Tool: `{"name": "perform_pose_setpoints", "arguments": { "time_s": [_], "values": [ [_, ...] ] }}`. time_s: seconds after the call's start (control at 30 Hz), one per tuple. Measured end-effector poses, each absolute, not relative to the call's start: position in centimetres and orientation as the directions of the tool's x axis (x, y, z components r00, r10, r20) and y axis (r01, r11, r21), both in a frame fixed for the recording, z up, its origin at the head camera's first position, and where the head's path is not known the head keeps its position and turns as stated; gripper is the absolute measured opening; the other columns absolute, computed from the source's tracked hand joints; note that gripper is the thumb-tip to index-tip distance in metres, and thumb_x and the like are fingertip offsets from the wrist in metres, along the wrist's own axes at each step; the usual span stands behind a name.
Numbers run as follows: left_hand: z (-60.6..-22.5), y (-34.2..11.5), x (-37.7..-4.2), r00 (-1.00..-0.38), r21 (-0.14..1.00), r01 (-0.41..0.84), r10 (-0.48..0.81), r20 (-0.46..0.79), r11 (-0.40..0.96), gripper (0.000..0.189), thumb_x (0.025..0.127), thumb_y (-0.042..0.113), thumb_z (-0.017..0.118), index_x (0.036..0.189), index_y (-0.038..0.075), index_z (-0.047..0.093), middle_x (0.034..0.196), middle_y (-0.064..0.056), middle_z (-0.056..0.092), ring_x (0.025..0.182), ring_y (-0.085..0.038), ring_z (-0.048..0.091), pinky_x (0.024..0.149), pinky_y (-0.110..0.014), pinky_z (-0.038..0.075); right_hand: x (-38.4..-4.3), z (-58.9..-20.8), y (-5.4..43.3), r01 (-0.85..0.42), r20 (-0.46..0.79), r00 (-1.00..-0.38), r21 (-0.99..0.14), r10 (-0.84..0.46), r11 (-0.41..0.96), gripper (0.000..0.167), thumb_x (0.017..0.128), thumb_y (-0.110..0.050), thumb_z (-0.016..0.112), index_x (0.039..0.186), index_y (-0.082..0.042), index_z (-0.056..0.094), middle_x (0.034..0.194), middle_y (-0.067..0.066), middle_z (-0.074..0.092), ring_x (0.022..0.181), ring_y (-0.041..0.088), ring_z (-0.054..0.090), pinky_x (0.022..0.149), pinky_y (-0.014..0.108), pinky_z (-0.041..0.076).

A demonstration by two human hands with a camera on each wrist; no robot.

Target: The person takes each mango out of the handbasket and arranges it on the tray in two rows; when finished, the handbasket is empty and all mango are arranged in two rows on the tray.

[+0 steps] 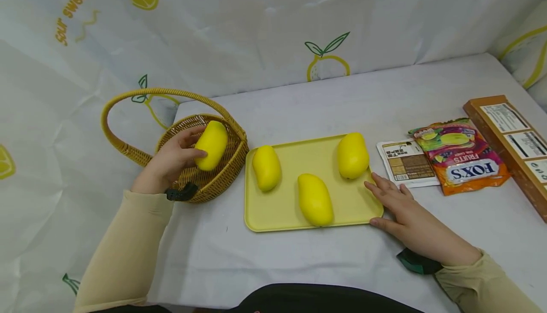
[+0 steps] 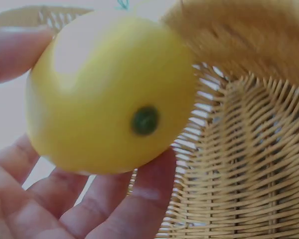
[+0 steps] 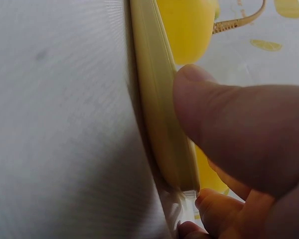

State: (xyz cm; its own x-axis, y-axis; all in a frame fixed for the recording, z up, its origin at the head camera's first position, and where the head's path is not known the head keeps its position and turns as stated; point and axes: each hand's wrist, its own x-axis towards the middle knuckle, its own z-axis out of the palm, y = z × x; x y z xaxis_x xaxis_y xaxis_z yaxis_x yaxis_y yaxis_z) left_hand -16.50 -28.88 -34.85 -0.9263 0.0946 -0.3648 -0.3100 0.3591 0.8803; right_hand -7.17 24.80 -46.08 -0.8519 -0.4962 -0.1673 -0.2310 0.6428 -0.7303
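Observation:
My left hand grips a yellow mango between thumb and fingers, over the mouth of a wicker basket at the left. In the left wrist view the mango's end with a dark green stem spot faces the camera, the woven wall beside it. My right hand rests at the right front corner of a pale yellow tray, its fingers spread and loosely extended along the rim. On the tray lie three more mangoes, one left, one front middle, one back right.
Right of the tray, a white and brown packet lies partly under a colourful candy bag. A long brown box stretches along the right side. The basket's tall handle arches behind my left hand. A printed cloth hangs at the back.

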Motion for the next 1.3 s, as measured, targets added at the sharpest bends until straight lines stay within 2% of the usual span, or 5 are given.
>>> {"name": "perform_pose_setpoints", "arguments": {
  "time_s": [0.23, 0.53, 0.8, 1.1, 1.3],
  "values": [
    [-33.4, -27.9, -12.1, -0.979, 0.953, -0.204, -0.017, -0.205, 0.223, 0.078, 0.104, 0.003, 0.072, 0.172, 0.021, 0.038, 0.158, -0.004, 0.049, 0.130, -0.022, 0.057, 0.095, -0.022, 0.058, -7.2, -46.1, 24.8, -0.229, -0.168, -0.851, -0.733, -0.497, 0.640, 0.086, 0.103, -0.031, 0.078, 0.172, -0.005, 0.035, 0.183, 0.025, 0.016, 0.169, 0.050, 0.012, 0.135, 0.065, -0.012],
    [-34.6, -24.4, -5.1, -0.988, 0.992, 0.048, -0.137, 0.064, 0.113, 0.079, 0.094, -0.022, 0.068, 0.163, 0.009, 0.048, 0.147, -0.005, 0.058, 0.130, -0.022, 0.060, 0.101, -0.022, 0.059, -7.1, -46.1, 24.7, -0.235, -0.164, -0.849, -0.734, -0.503, 0.637, 0.085, 0.104, -0.031, 0.078, 0.173, -0.005, 0.035, 0.183, 0.025, 0.015, 0.169, 0.051, 0.013, 0.135, 0.065, -0.012],
    [-39.1, -20.2, -1.6, -0.983, 0.989, -0.068, -0.180, -0.044, 0.131, 0.077, 0.097, -0.013, 0.074, 0.165, 0.007, 0.044, 0.153, -0.006, 0.055, 0.138, -0.018, 0.060, 0.103, -0.023, 0.059, -7.2, -46.1, 24.9, -0.249, -0.155, -0.850, -0.724, -0.504, 0.643, 0.085, 0.104, -0.030, 0.078, 0.172, -0.004, 0.034, 0.183, 0.026, 0.016, 0.168, 0.052, 0.014, 0.135, 0.066, -0.012],
    [-43.2, -18.2, -1.7, -0.971, 0.956, -0.151, -0.220, -0.095, 0.253, 0.079, 0.096, -0.002, 0.083, 0.165, 0.006, 0.044, 0.159, -0.017, 0.054, 0.134, -0.034, 0.063, 0.098, -0.018, 0.056, -7.3, -46.3, 25.0, -0.254, -0.146, -0.848, -0.732, -0.509, 0.632, 0.084, 0.105, -0.030, 0.077, 0.173, -0.006, 0.034, 0.183, 0.024, 0.015, 0.168, 0.051, 0.014, 0.135, 0.064, -0.012],
    [-44.6, -17.9, -2.0, -0.974, 0.936, -0.161, -0.202, -0.100, 0.312, 0.077, 0.097, 0.002, 0.084, 0.164, 0.010, 0.047, 0.159, -0.013, 0.056, 0.131, -0.031, 0.064, 0.101, -0.021, 0.055, -7.2, -46.3, 24.9, -0.259, -0.143, -0.847, -0.731, -0.512, 0.632, 0.085, 0.104, -0.028, 0.078, 0.173, -0.005, 0.034, 0.183, 0.025, 0.015, 0.168, 0.052, 0.014, 0.135, 0.065, -0.012]
  ]
}}
